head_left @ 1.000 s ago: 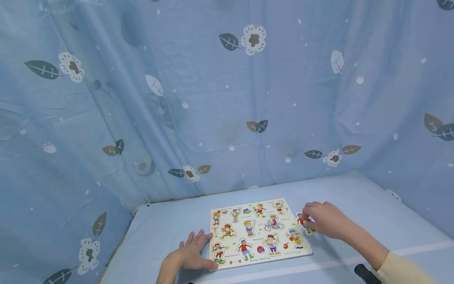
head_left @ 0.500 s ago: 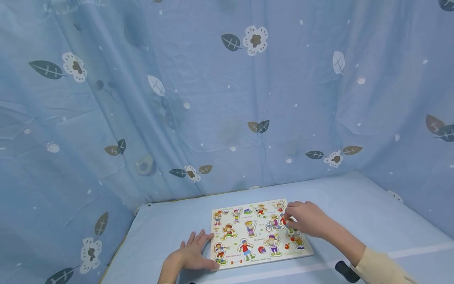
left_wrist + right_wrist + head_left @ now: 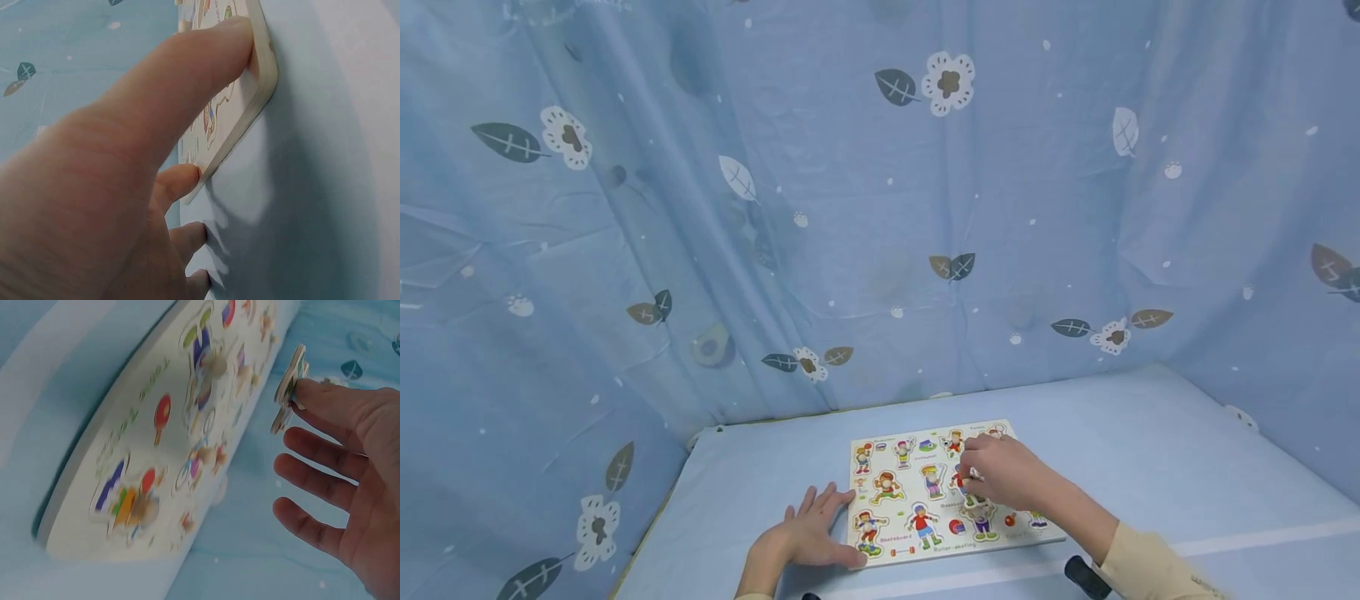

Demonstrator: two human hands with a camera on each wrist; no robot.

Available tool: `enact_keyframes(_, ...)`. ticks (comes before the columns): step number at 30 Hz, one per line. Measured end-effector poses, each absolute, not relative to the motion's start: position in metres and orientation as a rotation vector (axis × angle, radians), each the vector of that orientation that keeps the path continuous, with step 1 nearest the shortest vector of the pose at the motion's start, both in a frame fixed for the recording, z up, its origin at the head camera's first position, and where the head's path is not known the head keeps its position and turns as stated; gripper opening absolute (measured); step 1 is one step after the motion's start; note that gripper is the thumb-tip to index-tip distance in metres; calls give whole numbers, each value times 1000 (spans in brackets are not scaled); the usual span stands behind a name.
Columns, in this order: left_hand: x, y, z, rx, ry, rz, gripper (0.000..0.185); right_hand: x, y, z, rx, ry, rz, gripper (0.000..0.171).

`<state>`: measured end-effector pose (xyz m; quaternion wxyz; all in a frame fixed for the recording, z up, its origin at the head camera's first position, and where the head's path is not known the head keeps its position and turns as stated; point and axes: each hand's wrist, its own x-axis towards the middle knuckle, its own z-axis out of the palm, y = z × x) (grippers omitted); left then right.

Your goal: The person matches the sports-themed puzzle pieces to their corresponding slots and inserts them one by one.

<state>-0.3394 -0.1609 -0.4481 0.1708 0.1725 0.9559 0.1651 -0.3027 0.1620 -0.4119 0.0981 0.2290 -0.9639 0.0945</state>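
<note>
A white wooden peg puzzle board (image 3: pixel 940 557) lies on the table, its cut-out sports figures mostly bearing round wooden knobs. Along its left side rests my left hand (image 3: pixel 805 533); the thumb (image 3: pixel 219 47) presses the near-left corner and the index fingertip touches the edge. My right hand (image 3: pixel 1003 473) is over the board's right half and pinches a puzzle piece (image 3: pixel 289 381), seen nearly edge-on in the right wrist view and lifted clear of the board. The hand hides the cyclist piece in the head view. A roller-skating figure (image 3: pixel 922 527) at the near edge shows no knob.
A pale blue cloth covers the table (image 3: pixel 745 475). Behind and beside it hangs a blue curtain (image 3: pixel 850 208) with flowers and leaves. A black wrist-camera part (image 3: pixel 1086 577) sits under the right forearm.
My right hand has carried the puzzle piece leftward, from beyond the board's right edge to above its middle right. The left hand has stayed at the board's left side.
</note>
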Motion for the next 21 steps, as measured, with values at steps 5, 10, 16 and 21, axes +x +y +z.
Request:
enact_keyframes(5, -341, -159, -448, 490, 2710, 463, 98, -306, 141, -419, 767, -2857, 272, 8)
enact_keyframes(10, -341, -158, -447, 496, 2721, 461, 95, -309, 127, -426, 842, -2860, 259, 6)
enact_keyframes(16, -341, -159, -448, 513, 2730, 439, 92, -311, 115, -434, 923, -2848, 260, 4)
enact_keyframes(21, -341, -161, -449, 506, 2726, 438, 92, -312, 110, -438, 926, -2855, 240, 5)
